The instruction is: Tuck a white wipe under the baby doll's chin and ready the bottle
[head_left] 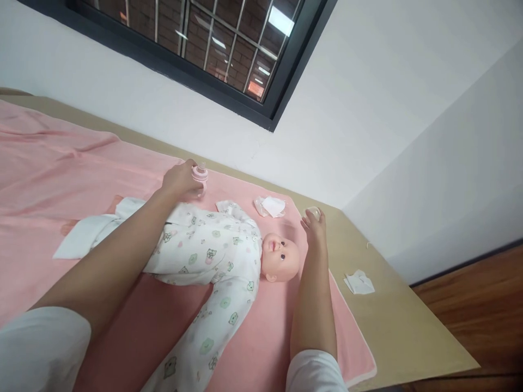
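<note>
Left hand (178,178) round the feeding bottle, right hand (316,226) pinching a clear cap

Left hand: fingers curled in on a pink-and-clear feeding bottle (200,174), teat (202,165) pointing up. Bottle sits beyond the doll's (208,253) torso, over the pink blanket (255,354); I can't tell if its base touches. Most of its body is behind the fingers, so fill level unknown to me.

Right hand: fingertips drawn in narrow on a clear domed cap (314,212), past the doll's head, near the blanket's edge on the worktop (394,326).

Handling, my guess: bottle light if empty, stiff plastic, smooth, so a bit slippery. I'd grip round the body below the collar and keep fingers off the teat, which looks soft and would bend. Cap looks thin, rigid, nearly weightless; I'd take it by the rim, light pinch, since squeezing the dome could make it pop out.

Nearby: white wad in clear wrapping (273,206) on the blanket between the hands, folded white tissue (359,282) on the worktop.
</note>
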The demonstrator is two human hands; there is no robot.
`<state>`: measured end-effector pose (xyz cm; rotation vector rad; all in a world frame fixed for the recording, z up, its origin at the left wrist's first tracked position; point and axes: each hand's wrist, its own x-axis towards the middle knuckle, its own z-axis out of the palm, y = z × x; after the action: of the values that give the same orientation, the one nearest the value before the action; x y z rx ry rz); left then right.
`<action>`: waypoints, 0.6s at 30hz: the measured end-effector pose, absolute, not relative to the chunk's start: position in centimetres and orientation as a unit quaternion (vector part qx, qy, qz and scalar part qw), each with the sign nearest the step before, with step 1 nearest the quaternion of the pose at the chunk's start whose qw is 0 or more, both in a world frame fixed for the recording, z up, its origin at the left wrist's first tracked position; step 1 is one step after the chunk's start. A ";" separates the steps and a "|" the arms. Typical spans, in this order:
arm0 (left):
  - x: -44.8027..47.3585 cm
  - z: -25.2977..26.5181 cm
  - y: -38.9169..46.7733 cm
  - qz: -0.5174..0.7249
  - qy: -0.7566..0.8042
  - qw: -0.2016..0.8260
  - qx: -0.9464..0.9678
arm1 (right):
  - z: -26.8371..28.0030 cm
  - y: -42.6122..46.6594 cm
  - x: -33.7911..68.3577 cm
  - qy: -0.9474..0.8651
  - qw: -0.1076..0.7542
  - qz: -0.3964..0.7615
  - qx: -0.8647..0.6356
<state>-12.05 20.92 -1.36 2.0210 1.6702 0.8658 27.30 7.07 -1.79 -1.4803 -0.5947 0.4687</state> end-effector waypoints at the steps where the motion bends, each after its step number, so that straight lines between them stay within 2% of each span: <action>1: -12.1 -1.0 20.8 0.328 0.593 0.178 0.713 | -0.9 6.8 26.4 -0.291 0.675 0.240 -0.634; 6: -12.3 1.2 19.6 0.420 0.523 0.164 0.723 | 2.9 5.3 21.7 -0.435 0.677 0.258 -0.535; 11: -10.6 3.8 16.1 0.456 0.425 0.148 0.768 | 4.4 4.5 17.4 -0.458 0.712 0.315 -0.428; 15: -8.2 5.2 12.0 0.423 0.376 0.119 0.816 | 4.1 4.5 14.1 -0.451 0.717 0.401 -0.349; 18: -6.8 5.7 9.5 0.354 0.372 0.087 0.854 | 3.6 4.6 11.9 -0.460 0.717 0.397 -0.341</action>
<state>-6.81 9.50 5.68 2.5437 1.1067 1.0532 11.92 4.56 3.64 -0.7554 -1.0179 0.8777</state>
